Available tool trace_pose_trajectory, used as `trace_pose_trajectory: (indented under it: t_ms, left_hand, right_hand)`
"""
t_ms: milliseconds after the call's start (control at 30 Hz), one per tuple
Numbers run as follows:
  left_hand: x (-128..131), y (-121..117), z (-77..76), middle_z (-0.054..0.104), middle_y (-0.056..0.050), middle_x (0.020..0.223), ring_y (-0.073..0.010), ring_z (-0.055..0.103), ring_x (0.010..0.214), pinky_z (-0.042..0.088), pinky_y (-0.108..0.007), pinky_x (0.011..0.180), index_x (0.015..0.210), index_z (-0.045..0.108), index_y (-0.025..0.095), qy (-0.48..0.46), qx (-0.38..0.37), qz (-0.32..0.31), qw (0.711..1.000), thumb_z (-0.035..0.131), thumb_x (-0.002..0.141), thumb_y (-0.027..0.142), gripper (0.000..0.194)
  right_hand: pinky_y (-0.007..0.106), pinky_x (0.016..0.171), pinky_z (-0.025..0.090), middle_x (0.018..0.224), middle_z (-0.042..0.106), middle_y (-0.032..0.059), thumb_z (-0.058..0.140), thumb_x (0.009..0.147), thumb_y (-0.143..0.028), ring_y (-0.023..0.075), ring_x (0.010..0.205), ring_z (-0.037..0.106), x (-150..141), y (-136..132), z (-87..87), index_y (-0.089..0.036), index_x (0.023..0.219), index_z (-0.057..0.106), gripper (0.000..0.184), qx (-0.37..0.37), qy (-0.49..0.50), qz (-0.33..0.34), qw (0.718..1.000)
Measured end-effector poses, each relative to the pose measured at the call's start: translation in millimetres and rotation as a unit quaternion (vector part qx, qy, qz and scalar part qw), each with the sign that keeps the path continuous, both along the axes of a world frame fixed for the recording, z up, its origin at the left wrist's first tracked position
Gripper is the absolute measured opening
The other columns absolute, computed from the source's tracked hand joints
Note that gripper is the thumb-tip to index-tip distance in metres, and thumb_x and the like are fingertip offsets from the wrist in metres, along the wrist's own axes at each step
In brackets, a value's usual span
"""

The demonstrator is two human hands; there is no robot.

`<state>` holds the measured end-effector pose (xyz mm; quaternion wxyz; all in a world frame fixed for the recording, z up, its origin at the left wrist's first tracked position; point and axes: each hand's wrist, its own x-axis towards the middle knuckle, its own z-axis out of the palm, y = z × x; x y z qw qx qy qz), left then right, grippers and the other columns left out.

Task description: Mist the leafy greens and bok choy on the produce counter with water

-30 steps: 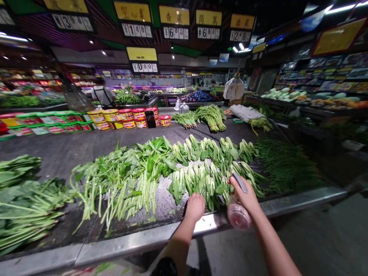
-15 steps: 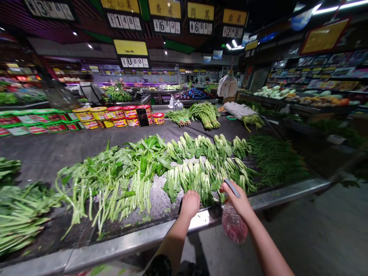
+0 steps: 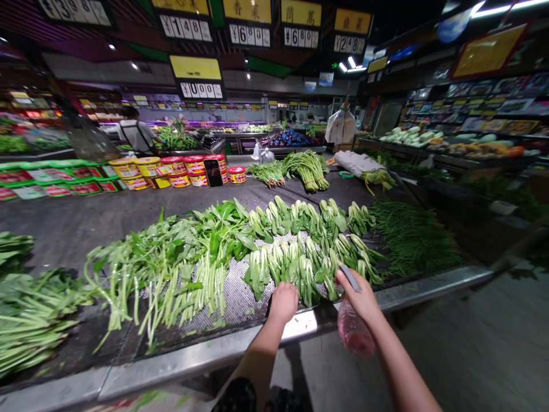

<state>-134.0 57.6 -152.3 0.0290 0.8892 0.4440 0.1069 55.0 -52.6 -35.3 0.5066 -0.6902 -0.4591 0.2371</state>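
Note:
In my right hand is a clear, pinkish spray bottle with a grey top, held by its neck. The bottle hangs just in front of the stand's metal edge, its body tilted slightly. My left hand is closed, knuckles up, at the front of the bok choy. Its fingertips are hidden, so I cannot see what they touch or hold. Small bok choy lie in two rows on a perforated mat, with drops of water on the leaves.
Water spinach lies left of the bok choy, and thin green chives lie right. Behind stand stacked tubs, a phone and tied green bundles. A metal rail runs along the front. A person stands at the back left.
My right hand has shifted slightly to the right with the spray bottle, away from the bok choy. The left hand stays almost in place.

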Motion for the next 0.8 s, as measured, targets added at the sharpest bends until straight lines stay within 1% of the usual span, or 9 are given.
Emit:
trace_pose_trajectory:
  t_ms: [167, 300, 333, 367, 433, 533, 600, 667, 800]
  left_hand:
    - [0.2, 1.4, 0.4, 0.061, -0.011, 0.091, -0.0238, 0.052, 0.091, 0.038, -0.037, 0.080, 0.091, 0.062, 0.012, -0.002, -0.001, -0.003, 1.000, 0.029, 0.094, 0.022, 0.034]
    - [0.1, 1.2, 2.7, 0.061, -0.011, 0.091, -0.0239, 0.052, 0.091, 0.038, -0.037, 0.080, 0.092, 0.062, 0.012, -0.001, -0.005, -0.005, 1.000, 0.029, 0.094, 0.022, 0.034]
    - [0.1, 1.0, 3.2, 0.061, -0.011, 0.091, -0.0240, 0.052, 0.091, 0.038, -0.037, 0.080, 0.092, 0.062, 0.012, -0.001, -0.006, -0.005, 1.000, 0.030, 0.094, 0.022, 0.034]
    - [0.1, 0.7, 3.7, 0.061, -0.011, 0.091, -0.0240, 0.052, 0.091, 0.038, -0.037, 0.080, 0.092, 0.062, 0.012, -0.001, -0.006, -0.004, 1.000, 0.030, 0.094, 0.022, 0.034]
    - [0.3, 0.2, 4.2, 0.062, -0.011, 0.092, -0.0239, 0.052, 0.091, 0.038, -0.037, 0.080, 0.092, 0.062, 0.012, 0.001, -0.006, -0.004, 1.000, 0.030, 0.094, 0.022, 0.034]
    - [0.4, -0.3, 4.3, 0.062, -0.011, 0.092, -0.0236, 0.052, 0.091, 0.038, -0.037, 0.081, 0.092, 0.062, 0.013, 0.003, -0.005, -0.005, 1.000, 0.029, 0.094, 0.022, 0.034]
    - [0.5, -0.3, 4.4, 0.062, -0.011, 0.092, -0.0235, 0.052, 0.091, 0.038, -0.037, 0.081, 0.091, 0.062, 0.013, 0.004, -0.004, -0.006, 1.000, 0.029, 0.094, 0.022, 0.034]
    - [0.5, 0.0, 4.7, 0.062, -0.011, 0.093, -0.0234, 0.052, 0.091, 0.038, -0.037, 0.082, 0.091, 0.062, 0.013, 0.005, -0.003, -0.007, 1.000, 0.029, 0.094, 0.022, 0.034]
    - [0.3, 1.5, 5.5, 0.061, -0.011, 0.092, -0.0235, 0.052, 0.091, 0.038, -0.036, 0.080, 0.090, 0.062, 0.013, 0.008, -0.004, -0.011, 1.000, 0.031, 0.094, 0.022, 0.033]
  right_hand:
    - [0.032, 0.058, 0.050, 0.076, 0.068, 0.0066, 0.051, 0.078, -0.061, 0.0236, 0.073, 0.064, 12.2, -4.2, -2.3, -0.016, 0.105, 0.064, 0.054, 0.004, 0.035, -0.031, 0.999]
    - [0.033, 0.057, 0.050, 0.062, 0.065, 0.0050, 0.048, 0.079, -0.061, 0.0223, 0.061, 0.061, 14.6, -7.4, -7.5, -0.019, 0.078, 0.068, 0.047, -0.007, 0.022, -0.027, 0.999]
    - [0.034, 0.059, 0.050, 0.060, 0.064, 0.0047, 0.047, 0.079, -0.061, 0.0223, 0.060, 0.061, 15.2, -7.8, -9.0, -0.019, 0.076, 0.068, 0.047, -0.007, 0.018, -0.027, 0.999]
    - [0.035, 0.060, 0.050, 0.059, 0.064, 0.0042, 0.048, 0.079, -0.061, 0.0224, 0.059, 0.061, 16.0, -8.2, -10.3, -0.019, 0.079, 0.068, 0.047, -0.007, 0.017, -0.030, 0.999]
    - [0.035, 0.062, 0.051, 0.060, 0.064, 0.0035, 0.048, 0.079, -0.061, 0.0228, 0.062, 0.062, 18.6, -8.7, -12.0, -0.018, 0.094, 0.069, 0.050, -0.005, 0.020, -0.043, 0.999]
    - [0.036, 0.066, 0.052, 0.072, 0.068, 0.0055, 0.050, 0.078, -0.060, 0.0235, 0.071, 0.065, 24.1, -10.3, -11.5, -0.016, 0.110, 0.064, 0.056, 0.000, 0.024, -0.065, 0.998]
    - [0.035, 0.066, 0.053, 0.080, 0.070, 0.0084, 0.052, 0.076, -0.061, 0.0247, 0.077, 0.066, 27.7, -12.2, -9.9, -0.014, 0.109, 0.064, 0.059, 0.006, 0.026, -0.080, 0.996]
    - [0.034, 0.062, 0.053, 0.083, 0.070, 0.0105, 0.053, 0.075, -0.062, 0.0260, 0.079, 0.066, 30.4, -14.6, -8.7, -0.013, 0.106, 0.066, 0.060, 0.010, 0.037, -0.093, 0.995]
    - [0.031, 0.047, 0.052, 0.072, 0.068, 0.0088, 0.054, 0.073, -0.063, 0.0254, 0.067, 0.065, 33.1, -18.4, -11.0, -0.016, 0.096, 0.068, 0.054, -0.007, 0.086, -0.113, 0.990]
